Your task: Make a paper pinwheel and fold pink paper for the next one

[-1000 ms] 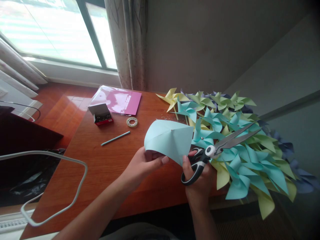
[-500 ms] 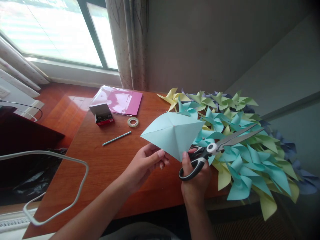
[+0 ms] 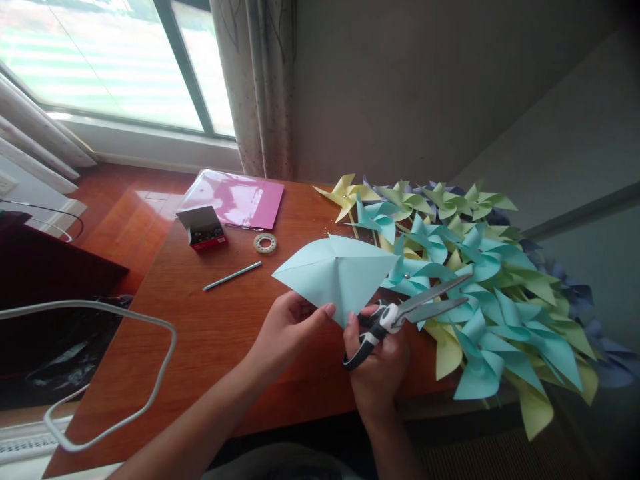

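Note:
A light blue sheet of paper (image 3: pixel 336 270), creased through its middle and with pointed corners, is held above the table. My left hand (image 3: pixel 295 327) pinches its lower edge between thumb and fingers. The scissors (image 3: pixel 395 319), black and white at the handles, hang in my right hand (image 3: pixel 375 360), their blades slightly apart and pointing right, away from the paper. The thumb of that same hand presses on the sheet's lowest corner. To the right of the scissors lie several blue paper pinwheels (image 3: pixel 480 353), with yellow and green ones among them.
On the wooden table (image 3: pixel 240 360) lie a blue stick (image 3: pixel 233 276), a roll of tape (image 3: pixel 265 243), an open red box (image 3: pixel 207 235) of small pieces and a pink folder (image 3: pixel 255 203). A white tubular frame (image 3: pixel 167 360) stands at the left edge.
The paper has shifted slightly left and down. My right hand has moved left with the scissors, and my left hand's thumb has closed onto the sheet's lower edge.

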`<state>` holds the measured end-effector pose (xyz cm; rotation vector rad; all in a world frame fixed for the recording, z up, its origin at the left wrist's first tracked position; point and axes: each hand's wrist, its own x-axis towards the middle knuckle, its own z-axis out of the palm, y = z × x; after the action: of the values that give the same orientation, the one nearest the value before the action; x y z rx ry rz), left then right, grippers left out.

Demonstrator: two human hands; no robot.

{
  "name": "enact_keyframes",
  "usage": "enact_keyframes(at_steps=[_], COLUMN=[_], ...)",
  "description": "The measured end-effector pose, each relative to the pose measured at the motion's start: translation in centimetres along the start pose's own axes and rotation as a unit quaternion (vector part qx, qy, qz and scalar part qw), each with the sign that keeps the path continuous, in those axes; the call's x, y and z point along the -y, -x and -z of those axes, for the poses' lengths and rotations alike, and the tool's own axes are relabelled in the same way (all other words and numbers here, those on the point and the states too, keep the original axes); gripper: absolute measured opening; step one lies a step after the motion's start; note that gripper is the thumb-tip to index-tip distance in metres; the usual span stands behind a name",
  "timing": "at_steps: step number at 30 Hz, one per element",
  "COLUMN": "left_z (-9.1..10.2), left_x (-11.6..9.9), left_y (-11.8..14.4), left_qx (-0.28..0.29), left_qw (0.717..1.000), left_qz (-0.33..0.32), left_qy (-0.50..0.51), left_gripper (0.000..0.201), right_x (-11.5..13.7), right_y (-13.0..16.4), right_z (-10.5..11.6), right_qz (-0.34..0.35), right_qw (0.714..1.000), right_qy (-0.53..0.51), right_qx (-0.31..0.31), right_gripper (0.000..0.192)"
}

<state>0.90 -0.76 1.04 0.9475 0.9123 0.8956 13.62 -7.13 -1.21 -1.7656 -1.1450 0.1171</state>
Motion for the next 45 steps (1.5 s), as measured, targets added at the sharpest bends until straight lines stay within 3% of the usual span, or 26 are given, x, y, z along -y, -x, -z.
enact_keyframes(at_steps=[3, 6, 12, 15, 18, 25, 39, 45], left_z=[0.2, 0.4, 1.2, 1.4, 1.5, 1.5, 1.3, 1.2], left_x=[0.0, 0.0, 0.1, 0.3, 0.5, 0.6, 0.7, 0.7], left_y=[-0.1, -0.1, -0.2, -0.3, -0.4, -0.3, -0.3, -0.2], left_qx=[0.004, -0.016, -0.071, -0.098, -0.122, -0.117, -0.09, -0.076], left_qw=[1.0, 1.0, 0.996, 0.993, 0.989, 0.991, 0.995, 0.996], left_qz=[-0.003, -0.007, -0.034, -0.051, -0.059, -0.047, -0.037, -0.033], left_qy=[0.014, 0.015, 0.035, 0.051, 0.054, 0.051, 0.03, 0.026], left_gripper=[0.02, 0.018, 0.018, 0.018, 0.019, 0.02, 0.02, 0.019], right_x=[-0.1, -0.3, -2.2, -2.9, -2.9, -1.9, -0.5, -0.9], right_y=[0.0, 0.0, 0.8, 1.7, 2.6, 3.5, 1.2, 1.5], right_z=[0.4, 1.5, 4.8, 6.3, 7.4, 7.4, 6.2, 6.0], right_qz=[-0.01, -0.084, -0.21, -0.252, -0.271, -0.279, -0.267, -0.267], right_qw=[0.999, 0.986, 0.899, 0.872, 0.862, 0.86, 0.812, 0.818], right_qy=[-0.022, -0.094, -0.263, -0.25, -0.199, -0.136, -0.214, -0.209], right_qx=[0.03, 0.11, 0.279, 0.337, 0.379, 0.404, 0.472, 0.465], right_gripper=[0.018, 0.021, 0.05, 0.057, 0.059, 0.057, 0.054, 0.056])
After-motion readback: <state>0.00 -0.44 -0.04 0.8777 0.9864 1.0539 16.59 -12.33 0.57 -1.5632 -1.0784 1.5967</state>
